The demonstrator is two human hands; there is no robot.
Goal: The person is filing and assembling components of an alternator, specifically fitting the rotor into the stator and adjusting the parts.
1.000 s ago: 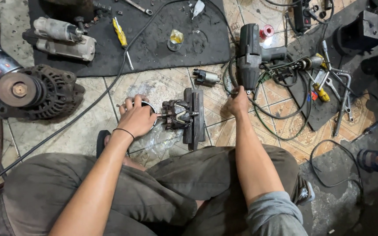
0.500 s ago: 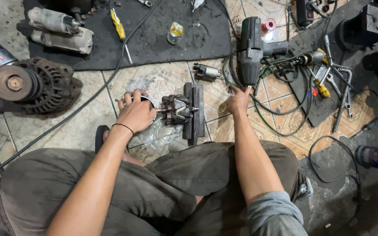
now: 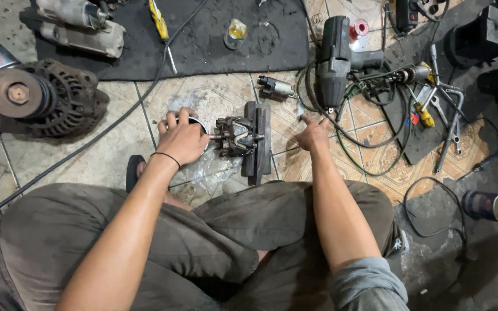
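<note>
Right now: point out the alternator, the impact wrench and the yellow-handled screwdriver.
alternator [image 3: 59, 103], head view, on its finned housing beside the pulley.
impact wrench [image 3: 334, 57], head view, on the middle of its dark body.
yellow-handled screwdriver [image 3: 158, 18], head view, on the yellow handle.

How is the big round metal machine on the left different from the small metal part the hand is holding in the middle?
The alternator is much bigger than the armature. The alternator lies alone with no hand on it, while the left hand holds a round housing right beside the armature. The alternator shows a flat rusty pulley disc; the armature shows a thin shaft and copper-toned windings and rests against a dark block. Both are grimy metal parts lying on the tiled floor.
</note>
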